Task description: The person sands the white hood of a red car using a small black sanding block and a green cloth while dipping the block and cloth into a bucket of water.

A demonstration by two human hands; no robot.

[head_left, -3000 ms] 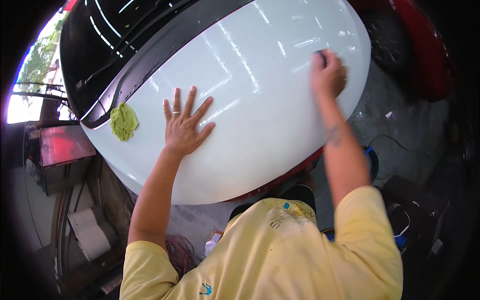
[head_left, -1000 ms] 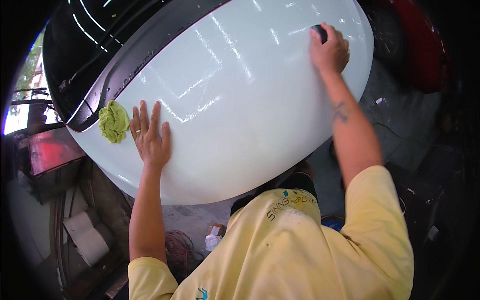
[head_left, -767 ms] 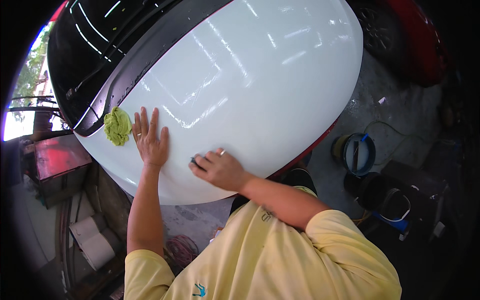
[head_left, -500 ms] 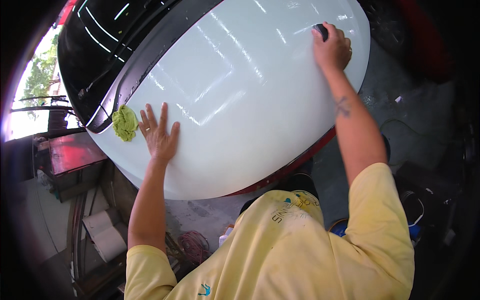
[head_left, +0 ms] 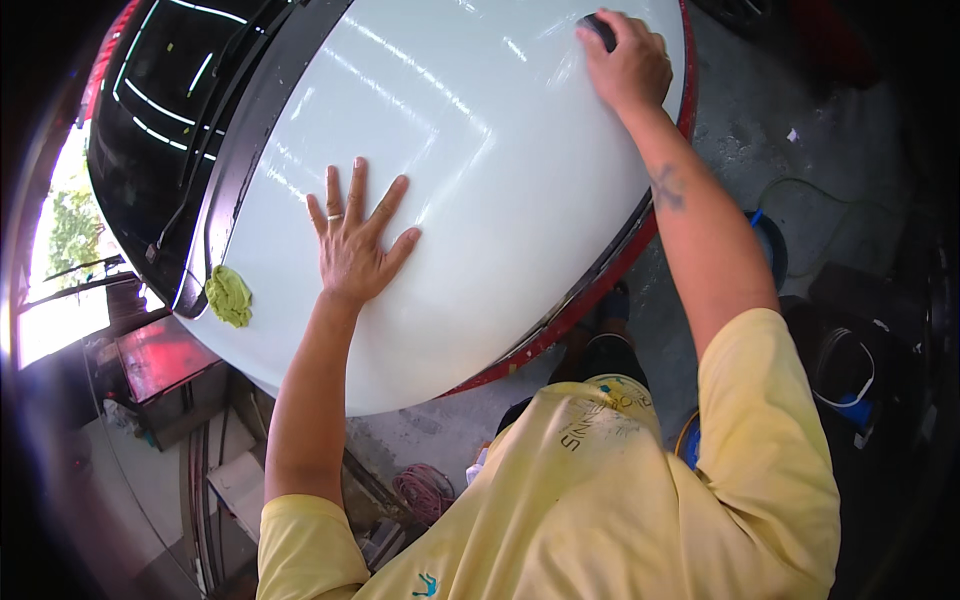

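Observation:
A glossy white car hood point(head_left: 480, 260) spreads out before me, with bright streaks of reflected light across it. My left hand point(head_left: 360, 240) lies flat on the hood with its fingers spread, holding nothing. At the hood's far right part, my right hand point(head_left: 632, 65) grips a small black block point(head_left: 598, 32) pressed against the white surface; the palm hides much of it. A crumpled yellow-green cloth point(head_left: 229, 296) rests at the hood's left corner, left of my left hand and apart from it.
Beyond the hood's left edge is the dark windshield point(head_left: 150, 130) with a wiper. A red-topped cabinet point(head_left: 165, 362) stands at the left. On the floor lie a coiled reddish hose point(head_left: 424, 492) and, at the right, a dark bucket point(head_left: 768, 250) and a white cable point(head_left: 850, 372).
My left hand has shifted right and away from the cloth, its fingers spreading wider. The right hand, still gripping the black block, appears farther left and up; the whole view has shifted as well.

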